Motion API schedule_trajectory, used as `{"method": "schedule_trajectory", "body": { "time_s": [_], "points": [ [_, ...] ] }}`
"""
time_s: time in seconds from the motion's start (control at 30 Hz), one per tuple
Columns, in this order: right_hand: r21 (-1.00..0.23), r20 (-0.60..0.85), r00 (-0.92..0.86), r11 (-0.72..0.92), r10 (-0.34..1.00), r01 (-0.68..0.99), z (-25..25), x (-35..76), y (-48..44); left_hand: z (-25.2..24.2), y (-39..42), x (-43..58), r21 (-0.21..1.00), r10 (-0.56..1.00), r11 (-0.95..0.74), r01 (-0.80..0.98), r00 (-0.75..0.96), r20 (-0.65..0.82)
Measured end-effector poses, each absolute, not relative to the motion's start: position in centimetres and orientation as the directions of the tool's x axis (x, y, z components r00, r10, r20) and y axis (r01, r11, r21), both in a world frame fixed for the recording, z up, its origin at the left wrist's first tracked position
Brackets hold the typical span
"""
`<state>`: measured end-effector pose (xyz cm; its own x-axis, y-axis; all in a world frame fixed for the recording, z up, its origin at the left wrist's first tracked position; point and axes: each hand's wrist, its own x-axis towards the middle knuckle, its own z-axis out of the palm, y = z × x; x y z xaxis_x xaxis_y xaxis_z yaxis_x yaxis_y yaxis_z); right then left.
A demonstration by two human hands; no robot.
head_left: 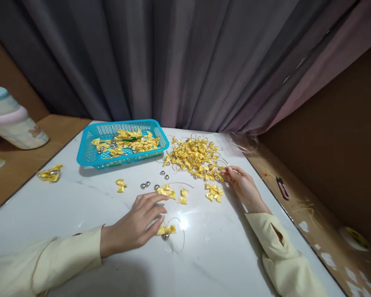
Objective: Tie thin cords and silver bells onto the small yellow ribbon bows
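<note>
My left hand hovers low over the table with its fingers apart. Its index fingertip reaches the loose yellow ribbon bows; its thumb is close to a yellow bow with a silver bell on a looped cord. At the right edge of a pile of yellow bows on cords, my right hand pinches a corded bow, partly hidden by the fingers. Just below it lie more loose bows. Several small silver bells and single bows are scattered near my left hand.
A blue plastic basket with bows and bells stands at the back left. Finished-looking bows lie at the left edge. A tumbler stands far left; pink thread snips and a tape roll lie right. A curtain hangs behind.
</note>
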<state>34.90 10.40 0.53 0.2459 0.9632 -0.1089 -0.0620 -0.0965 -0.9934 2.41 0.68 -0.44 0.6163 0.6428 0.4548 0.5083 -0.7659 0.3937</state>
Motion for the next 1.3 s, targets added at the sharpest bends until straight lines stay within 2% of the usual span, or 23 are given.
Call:
{"method": "schedule_trajectory", "body": {
  "time_s": [0.13,0.23,0.3,0.37,0.4,0.47,0.53,0.6,0.73,0.87,1.0,1.2,1.3],
  "points": [
    [-0.998,0.031,0.425,0.007,0.905,0.058,1.5,34.7,10.0,-0.2,0.5,2.4,0.436,0.667,-0.743,0.507,0.606,0.433],
    [-0.962,0.241,0.515,0.133,0.822,0.236,3.0,33.6,8.9,0.6,0.4,2.5,0.623,0.74,-0.648,0.437,0.553,0.382],
    [-0.941,0.313,0.447,0.212,0.838,0.262,4.1,32.1,7.8,1.2,0.5,2.9,0.845,0.821,-0.436,0.31,0.52,0.233],
    [-0.962,0.254,0.315,0.206,0.914,0.177,5.1,30.0,6.7,1.7,0.9,3.4,0.992,0.816,-0.045,0.115,0.577,-0.03],
    [-0.967,0.226,0.26,0.184,0.939,0.175,5.5,28.9,6.2,1.9,1.2,3.6,0.988,0.763,0.156,0.014,0.634,-0.129],
    [-0.976,0.156,0.105,0.137,0.982,0.169,6.1,26.4,5.4,1.9,1.9,4.1,0.888,0.651,0.437,-0.143,0.732,-0.203],
    [-0.989,0.076,-0.13,0.092,0.989,0.118,6.4,24.2,5.1,1.6,2.5,4.4,0.764,0.608,0.587,-0.268,0.77,-0.197],
    [-0.998,-0.015,-0.346,0.008,0.938,0.065,6.3,22.6,5.1,1.1,3.0,4.4,0.65,0.621,0.66,-0.376,0.76,-0.191],
    [-0.969,-0.153,-0.515,-0.23,0.843,-0.088,5.6,21.3,5.8,0.5,3.4,3.7,0.521,0.67,0.686,-0.507,0.72,-0.18],
    [-0.876,-0.237,-0.609,-0.438,0.757,-0.204,4.5,21.5,6.8,0.4,3.7,3.6,0.545,0.689,0.676,-0.496,0.688,-0.227],
    [-0.83,-0.227,-0.652,-0.494,0.723,-0.258,3.8,21.7,7.3,0.5,4.1,4.0,0.579,0.739,0.635,-0.511,0.62,-0.263],
    [-0.797,-0.215,-0.738,-0.552,0.639,-0.245,2.9,21.7,7.4,-0.1,4.8,3.7,0.475,0.786,0.608,-0.637,0.57,-0.242],
    [-0.784,-0.209,-0.767,-0.573,0.607,-0.24,2.4,21.7,7.5,-0.3,5.0,3.5,0.465,0.795,0.596,-0.655,0.562,-0.227]
  ]
}}
